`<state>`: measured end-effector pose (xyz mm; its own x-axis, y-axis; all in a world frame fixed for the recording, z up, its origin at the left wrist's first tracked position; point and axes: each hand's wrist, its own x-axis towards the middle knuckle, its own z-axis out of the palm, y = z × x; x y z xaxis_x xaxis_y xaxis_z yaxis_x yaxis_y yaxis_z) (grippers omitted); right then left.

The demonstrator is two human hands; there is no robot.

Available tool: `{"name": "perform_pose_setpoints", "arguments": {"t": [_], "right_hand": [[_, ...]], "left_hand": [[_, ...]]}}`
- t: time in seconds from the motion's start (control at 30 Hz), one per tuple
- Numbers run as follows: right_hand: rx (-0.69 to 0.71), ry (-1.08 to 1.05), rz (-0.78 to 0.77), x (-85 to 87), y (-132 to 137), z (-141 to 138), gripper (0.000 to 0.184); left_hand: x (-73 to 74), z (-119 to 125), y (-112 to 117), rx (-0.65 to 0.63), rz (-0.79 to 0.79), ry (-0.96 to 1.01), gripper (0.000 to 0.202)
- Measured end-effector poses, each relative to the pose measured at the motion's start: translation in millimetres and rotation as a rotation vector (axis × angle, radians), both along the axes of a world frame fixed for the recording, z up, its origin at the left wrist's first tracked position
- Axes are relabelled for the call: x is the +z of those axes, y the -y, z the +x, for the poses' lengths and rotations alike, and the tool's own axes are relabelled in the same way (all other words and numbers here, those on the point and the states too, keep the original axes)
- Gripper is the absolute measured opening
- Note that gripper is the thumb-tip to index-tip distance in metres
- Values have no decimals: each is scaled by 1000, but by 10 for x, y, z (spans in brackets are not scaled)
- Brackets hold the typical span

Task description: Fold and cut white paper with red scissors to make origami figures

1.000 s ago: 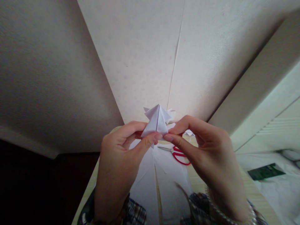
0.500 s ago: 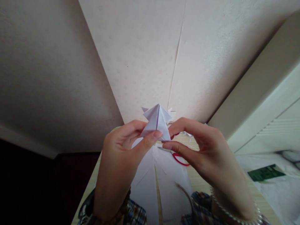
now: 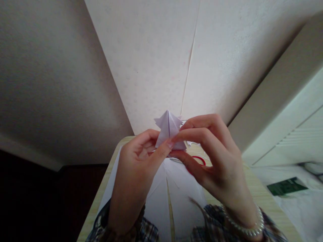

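Folded paper [image 3: 164,132] sat between your two hands, peak up, its lower edge in your fingers. Your left hand [image 3: 140,164] was pinched nearly closed on it, thumb across the near face, fingers behind. Your right hand [image 3: 215,154] was also nearly closed on it: index tip on the front beside your left thumb, thumb under the lower right edge, another finger against the right side. Grip force: could not tell.

Risks, as judged. Uneven pressure from your right index and thumb could have set a crease off the centre line. Squeezing hard with your left thumb could have flattened the standing layers; pulling the hands apart could have torn the lower edge or opened the side points. Your fingers hid part of that edge, so a misaligned layer might have gone unnoticed.

Below your right thumb lay scissors [image 3: 200,158], partly hidden, near white sheets [image 3: 186,188]; a dropped hand could have knocked them.
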<state>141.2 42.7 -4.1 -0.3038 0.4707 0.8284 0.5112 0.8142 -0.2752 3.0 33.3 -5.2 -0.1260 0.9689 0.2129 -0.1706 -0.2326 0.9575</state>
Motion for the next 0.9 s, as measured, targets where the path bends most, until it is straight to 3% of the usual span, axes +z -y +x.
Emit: {"name": "perform_pose_setpoints", "arguments": {"t": [0.1,0.33,0.9], "right_hand": [[16,24,33,-4,-24,41,15],[21,76,92,-12,-82,124,10],[13,31,26,-3,-73,105,11]], "left_hand": [[0,-11,0,-75,-55,70,6],[28,-23,17,-34,-168,106,16],[-2,-56,7,52,-79,51,11]]}}
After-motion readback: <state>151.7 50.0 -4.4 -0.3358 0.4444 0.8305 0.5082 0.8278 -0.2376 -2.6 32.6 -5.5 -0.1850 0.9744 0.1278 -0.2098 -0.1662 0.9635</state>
